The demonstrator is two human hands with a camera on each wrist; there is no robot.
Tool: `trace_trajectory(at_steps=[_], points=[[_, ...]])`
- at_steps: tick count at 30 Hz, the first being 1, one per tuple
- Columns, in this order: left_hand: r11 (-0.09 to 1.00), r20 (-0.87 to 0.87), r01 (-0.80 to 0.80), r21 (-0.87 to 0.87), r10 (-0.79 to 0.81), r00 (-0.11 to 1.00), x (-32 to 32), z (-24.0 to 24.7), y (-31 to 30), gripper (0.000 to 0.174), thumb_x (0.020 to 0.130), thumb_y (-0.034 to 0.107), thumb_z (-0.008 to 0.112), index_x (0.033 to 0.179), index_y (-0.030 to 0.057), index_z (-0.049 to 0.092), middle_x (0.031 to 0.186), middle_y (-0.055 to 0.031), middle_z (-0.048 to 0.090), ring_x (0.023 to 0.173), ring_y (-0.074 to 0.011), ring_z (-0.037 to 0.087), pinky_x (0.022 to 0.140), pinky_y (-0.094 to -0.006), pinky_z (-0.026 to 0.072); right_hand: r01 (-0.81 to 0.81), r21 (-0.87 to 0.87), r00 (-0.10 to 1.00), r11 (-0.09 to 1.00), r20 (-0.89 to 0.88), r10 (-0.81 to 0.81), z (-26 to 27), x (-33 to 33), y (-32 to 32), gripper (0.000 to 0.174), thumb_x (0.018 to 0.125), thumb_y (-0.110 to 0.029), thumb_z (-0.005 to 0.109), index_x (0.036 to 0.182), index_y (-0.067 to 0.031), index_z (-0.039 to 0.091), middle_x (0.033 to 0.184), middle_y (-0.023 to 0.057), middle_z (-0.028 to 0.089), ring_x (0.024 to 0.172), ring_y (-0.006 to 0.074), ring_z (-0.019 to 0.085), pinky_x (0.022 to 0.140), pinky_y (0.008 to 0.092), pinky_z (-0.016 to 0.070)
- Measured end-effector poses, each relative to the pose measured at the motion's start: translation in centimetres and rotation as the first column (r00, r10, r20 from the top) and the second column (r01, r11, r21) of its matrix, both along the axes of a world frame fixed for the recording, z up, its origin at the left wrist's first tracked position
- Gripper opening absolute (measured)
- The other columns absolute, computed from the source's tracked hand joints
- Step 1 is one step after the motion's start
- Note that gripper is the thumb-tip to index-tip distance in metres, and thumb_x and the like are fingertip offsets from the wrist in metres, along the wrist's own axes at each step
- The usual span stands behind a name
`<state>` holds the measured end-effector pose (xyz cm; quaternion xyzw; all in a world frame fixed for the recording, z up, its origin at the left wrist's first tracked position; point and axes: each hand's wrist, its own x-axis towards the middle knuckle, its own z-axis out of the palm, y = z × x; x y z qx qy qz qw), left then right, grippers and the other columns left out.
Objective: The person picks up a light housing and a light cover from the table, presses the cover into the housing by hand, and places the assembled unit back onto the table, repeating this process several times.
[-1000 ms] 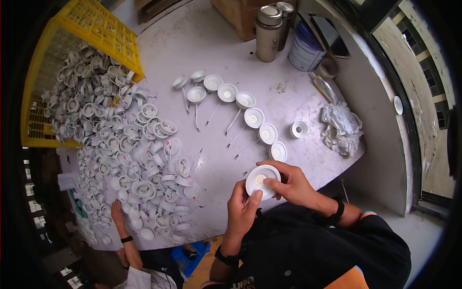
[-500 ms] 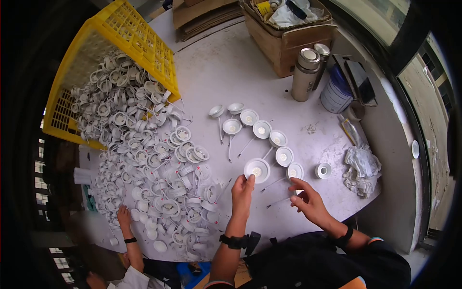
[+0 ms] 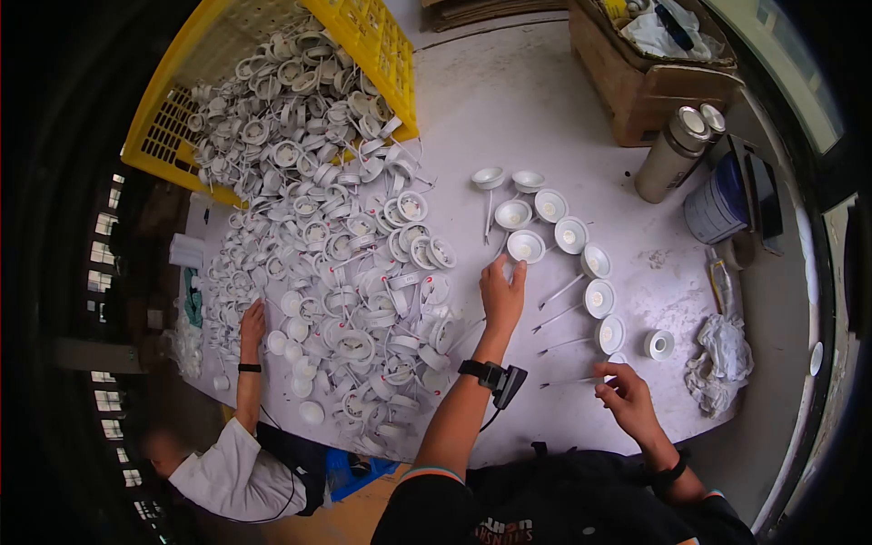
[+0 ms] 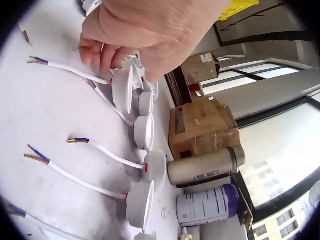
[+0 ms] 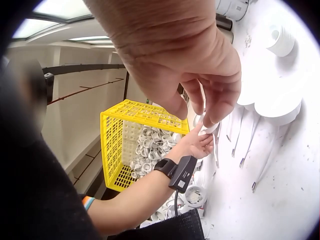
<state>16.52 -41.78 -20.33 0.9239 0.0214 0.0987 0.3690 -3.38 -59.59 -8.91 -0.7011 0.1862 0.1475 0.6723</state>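
Your hands are well apart: left hand point(image 3: 502, 295), the nearer, pinches the downlight point(image 3: 526, 245) just above it at mid-frame on the tabletop point(image 3: 545, 118), while right hand point(image 3: 627, 395) hangs lower right, fingers curled, hold unclear.

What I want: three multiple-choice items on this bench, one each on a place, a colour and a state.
1. Where does the tall steel flask stand?
A) on the floor
B) beside the brown cardboard box
C) among heaped fittings

2. What colour is the slotted plastic crate?
A) yellow
B) blue
C) green

3. What is the left hand doing?
A) lying flat on bare table
B) gripping the flask
C) pinching a white round lamp in the curved row

Answers:
1. B: the flask stands upright next to the box.
2. A: the crate's walls are yellow.
3. C: the left wrist view shows fingers on the lamp's rim.
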Motion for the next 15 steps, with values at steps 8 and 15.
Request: trace_trajectory(at_steps=[8,15], points=[[0.889,0.114,-0.115,0.443,0.071,0.991,-8.8,6.8,10.6,0.032,0.07,0.02,0.068,0.099,0.0091,0.059,0.096,-0.0061,0.057,0.095,-0.0251,0.049,0.083,-0.0397,0.0357,-0.076,-0.075,0.992,0.994,0.094,0.083,1.0,-1.3,1.1,0.027,0.081,-0.006,0.059,0.107,-0.0033,0.056,0.103,0.0073,0.058,0.074,0.014,0.055,0.063,0.0254,0.0457],[0.759,-0.172,0.063,0.648,0.066,0.983,-7.6,5.3,13.4,0.03,0.07,0.026,0.067,0.092,0.0066,0.061,0.094,-0.0066,0.057,0.094,-0.0249,0.048,0.079,-0.0394,0.0352,-0.207,-0.204,0.951,0.957,0.185,0.246,3.2,-2.4,2.9,0.027,0.078,-0.002,0.059,0.105,-0.0024,0.056,0.102,0.006,0.058,0.074,0.012,0.055,0.063,0.0239,0.0449]])
